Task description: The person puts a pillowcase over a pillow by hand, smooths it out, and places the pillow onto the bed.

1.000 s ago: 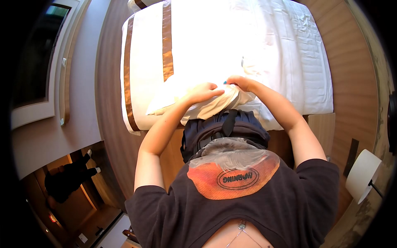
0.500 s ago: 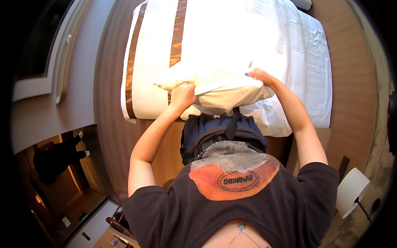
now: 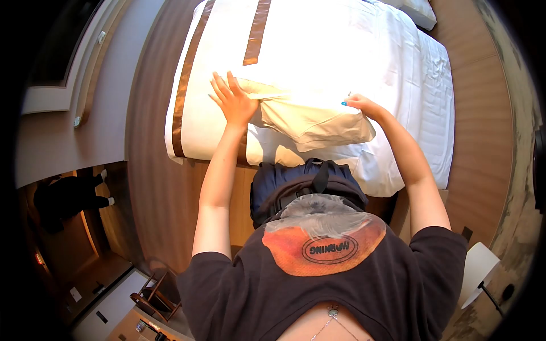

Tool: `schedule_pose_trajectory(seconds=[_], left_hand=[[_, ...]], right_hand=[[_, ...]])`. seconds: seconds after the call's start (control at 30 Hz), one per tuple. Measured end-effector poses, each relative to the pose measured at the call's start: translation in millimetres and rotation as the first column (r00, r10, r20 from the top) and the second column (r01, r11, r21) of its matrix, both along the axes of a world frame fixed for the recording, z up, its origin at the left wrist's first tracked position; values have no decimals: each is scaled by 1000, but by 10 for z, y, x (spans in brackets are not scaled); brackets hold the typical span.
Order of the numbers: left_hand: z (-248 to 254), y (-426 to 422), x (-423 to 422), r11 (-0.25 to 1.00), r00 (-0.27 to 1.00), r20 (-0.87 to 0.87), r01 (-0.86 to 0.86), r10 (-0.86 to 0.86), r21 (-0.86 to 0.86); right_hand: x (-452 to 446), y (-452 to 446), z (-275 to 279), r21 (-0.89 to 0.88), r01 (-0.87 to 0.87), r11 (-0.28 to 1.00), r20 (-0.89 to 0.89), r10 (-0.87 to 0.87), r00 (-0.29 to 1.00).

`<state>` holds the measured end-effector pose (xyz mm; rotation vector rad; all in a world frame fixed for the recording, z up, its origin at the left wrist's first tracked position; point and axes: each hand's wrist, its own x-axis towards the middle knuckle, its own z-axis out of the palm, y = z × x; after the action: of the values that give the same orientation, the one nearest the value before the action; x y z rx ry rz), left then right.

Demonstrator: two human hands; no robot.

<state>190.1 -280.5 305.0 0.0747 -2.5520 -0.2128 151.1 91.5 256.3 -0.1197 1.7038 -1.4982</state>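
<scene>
A white pillow (image 3: 318,122), its near side in cream shade, is held over the near edge of the bed (image 3: 318,34). My left hand (image 3: 234,102) is at its left end, with the fingers spread and the palm side against bunched fabric. My right hand (image 3: 362,105) pinches the upper right corner of the pillow, and a blue thumbnail shows. Overexposure hides the pillow's upper outline against the white bedding.
Brown satin stripes (image 3: 187,85) cross the left of the bed. A lamp with a white shade (image 3: 479,270) stands at the lower right. At the lower left are a wooden chair (image 3: 154,292) and a person in dark clothes (image 3: 65,199). More pillows (image 3: 418,11) lie at the top right.
My left hand has moved left and up, and its fingers have spread from a grip. My right hand has shifted right. The pillow is now lifted and stretched wider between them.
</scene>
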Motion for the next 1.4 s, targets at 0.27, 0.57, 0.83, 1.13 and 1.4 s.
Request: schedule_pose_trajectory(seconds=[0.27, 0.57, 0.83, 1.13, 1.4], left_hand=[[-353, 19, -62, 879, 960, 13, 252, -281, 406], [-454, -91, -99, 799, 720, 384, 405, -579, 444], [-215, -61, -155, 669, 45, 737, 461, -674, 583], [-181, -497, -382, 617, -225, 615, 71, -756, 784], [-271, -644, -410, 786, 159, 795, 352, -585, 508]], right_hand=[[16, -220, 327, 641, 103, 760, -600, 413, 685], [59, -683, 412, 522, 325, 789, -829, 559, -24], [137, -958, 237, 688, -116, 716, -686, 694, 218], [176, -803, -14, 438, -229, 869, -566, 464, 681], [106, -661, -230, 44, -210, 977, 226, 195, 954]])
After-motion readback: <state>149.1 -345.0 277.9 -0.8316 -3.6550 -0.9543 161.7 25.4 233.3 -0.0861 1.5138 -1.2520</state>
